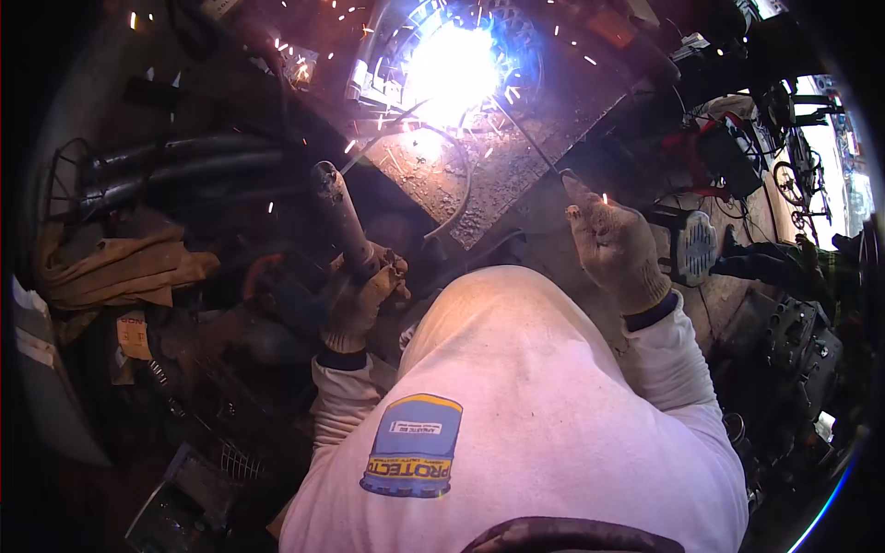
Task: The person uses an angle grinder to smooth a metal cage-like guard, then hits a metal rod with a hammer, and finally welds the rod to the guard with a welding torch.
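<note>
A dazzling white-blue welding arc burns above a rough metal table (433, 189), throwing sparks and hiding the work under it. My left hand (358, 300), in a soiled knit glove, is closed round a tubular electrode holder (342, 210). From near its head a thin electrode (380, 136) slants toward the glare. On the other side my right hand (610, 238), gloved alike, pinches the near end of a thin metal rod (527, 138). The rod's far end vanishes in the light. A curved metal piece (358, 78) shows left of the arc.
Dark bent tubes (184, 170) and a brown cloth (129, 267) lie at the left. Right of my right hand sits a grey slotted housing (693, 247), with a red machine (714, 152) behind. An engine-like metal block (802, 341) and a bicycle (791, 182) are farther right.
</note>
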`<control>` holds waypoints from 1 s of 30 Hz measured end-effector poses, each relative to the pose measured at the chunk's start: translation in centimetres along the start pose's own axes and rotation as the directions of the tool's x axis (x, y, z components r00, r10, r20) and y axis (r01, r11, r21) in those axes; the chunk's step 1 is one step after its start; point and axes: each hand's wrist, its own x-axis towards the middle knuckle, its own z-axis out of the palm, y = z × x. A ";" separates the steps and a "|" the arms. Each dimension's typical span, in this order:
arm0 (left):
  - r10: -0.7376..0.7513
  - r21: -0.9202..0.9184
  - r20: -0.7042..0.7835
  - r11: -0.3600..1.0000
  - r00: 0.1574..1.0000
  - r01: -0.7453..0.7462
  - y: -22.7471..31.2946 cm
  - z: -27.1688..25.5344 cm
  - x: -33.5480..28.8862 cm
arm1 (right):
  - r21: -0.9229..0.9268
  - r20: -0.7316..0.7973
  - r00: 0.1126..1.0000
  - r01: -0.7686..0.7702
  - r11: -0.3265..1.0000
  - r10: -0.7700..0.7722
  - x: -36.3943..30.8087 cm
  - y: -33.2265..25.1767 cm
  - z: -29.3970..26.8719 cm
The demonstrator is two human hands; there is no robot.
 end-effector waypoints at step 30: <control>0.025 0.129 -0.059 0.992 0.998 -0.017 -1.3 -1.2 0.2 | -0.025 0.030 1.000 0.009 1.000 -0.008 -0.1 0.3 0.1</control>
